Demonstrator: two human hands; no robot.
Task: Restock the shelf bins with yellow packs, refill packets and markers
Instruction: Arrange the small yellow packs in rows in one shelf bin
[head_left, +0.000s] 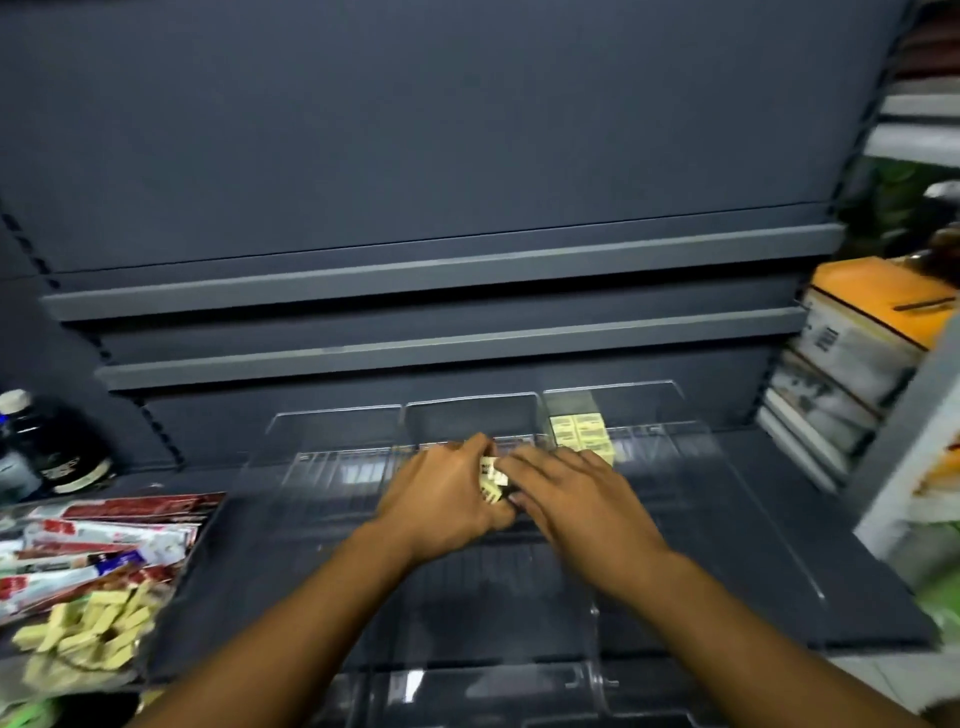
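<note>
Yellow packs (491, 480): small stack, mid-frame, clamped in the left hand (441, 493), fingers curled round it. It is held over the clear divided bins, in front of the middle bin (470, 410). Can't tell if the stack touches the bin floor.

Right hand (576, 499): fingers out fairly straight, tips against the right side of the stack, nothing gripped. Motion blur on it, so finger detail is soft. Hands are together, meeting at the stack.

Right bin (649, 400): stocked yellow packs (579, 434) in a neat block at its left side, just beyond the right hand's knuckles.

The bins sit on a dark grey shelf (779, 519). Two more shelf edges (441, 280) run across above.

Far left, on the same level: refill packets (104, 535), red and white, lying flat in a pile. Loose yellow packs (88, 629) are heaped just in front of them, apparently in clear wrap. A dark bottle (52, 447) with a pale cap stands upright behind that pile.

Far right: stacked boxes (852, 343), top one orange, tilted in view, well apart from the hands.
</note>
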